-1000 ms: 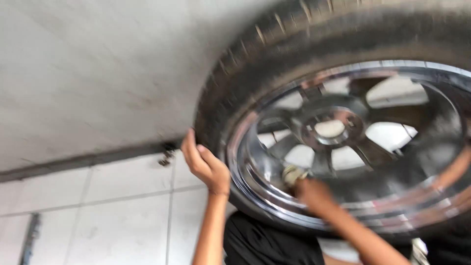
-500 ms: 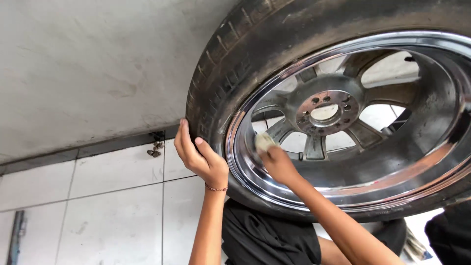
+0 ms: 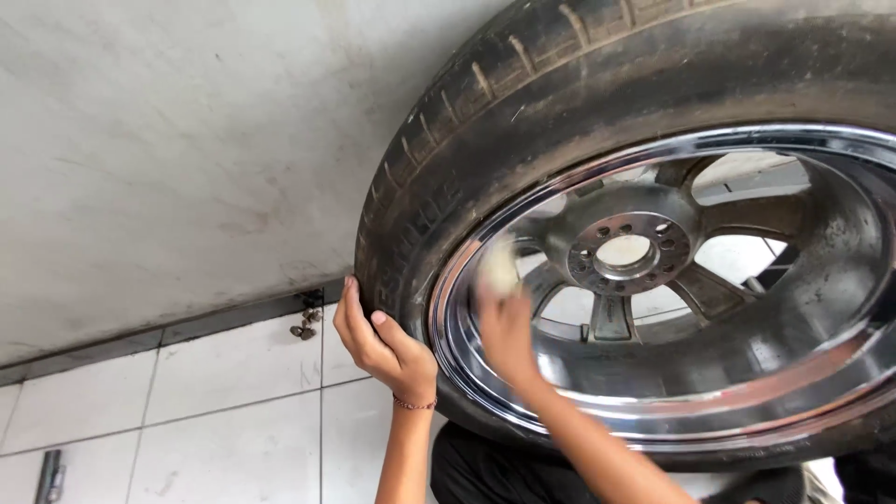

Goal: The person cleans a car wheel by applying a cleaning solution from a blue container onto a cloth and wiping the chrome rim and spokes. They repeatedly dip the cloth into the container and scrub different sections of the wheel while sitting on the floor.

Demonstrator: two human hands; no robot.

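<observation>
Pale cloth [image 3: 499, 266] is pinched in the right hand [image 3: 509, 331] and pressed to the chrome rim [image 3: 653, 425] beside the spokes, though blur hides the fingers. The left hand [image 3: 383, 350] is curled around the tyre [image 3: 439, 201] at its edge, bracing it. Polishing is best done with that brace kept firm and short strokes following the rim's curve.

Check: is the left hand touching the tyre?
Touching. The head view shows the left hand wrapped on the tyre edge, fingers on the tread, thumb on the sidewall.
</observation>
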